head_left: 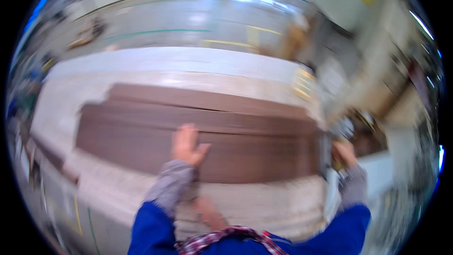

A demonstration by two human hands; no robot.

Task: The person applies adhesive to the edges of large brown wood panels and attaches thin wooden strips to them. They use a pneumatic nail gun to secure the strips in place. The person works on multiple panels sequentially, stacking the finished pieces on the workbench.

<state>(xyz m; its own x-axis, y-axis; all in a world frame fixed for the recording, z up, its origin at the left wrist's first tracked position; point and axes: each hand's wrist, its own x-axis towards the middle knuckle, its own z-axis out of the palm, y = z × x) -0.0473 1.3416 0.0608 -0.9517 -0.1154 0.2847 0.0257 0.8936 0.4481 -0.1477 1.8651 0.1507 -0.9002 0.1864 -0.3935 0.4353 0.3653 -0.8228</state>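
Left hand (187,145) on boards (245,153); right hand (346,152) by edge (315,153); pale tabletop (155,78) beyond

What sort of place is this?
Probably a factory or workshop, though the view is blurred: brown boards lie on a pale surface beneath the left hand, and a green line and yellow lines mark the grey floor beyond.

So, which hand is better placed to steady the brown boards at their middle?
The left, I think: the left hand is over the middle of the brown boards, palm down. The right hand is out beyond their right end.
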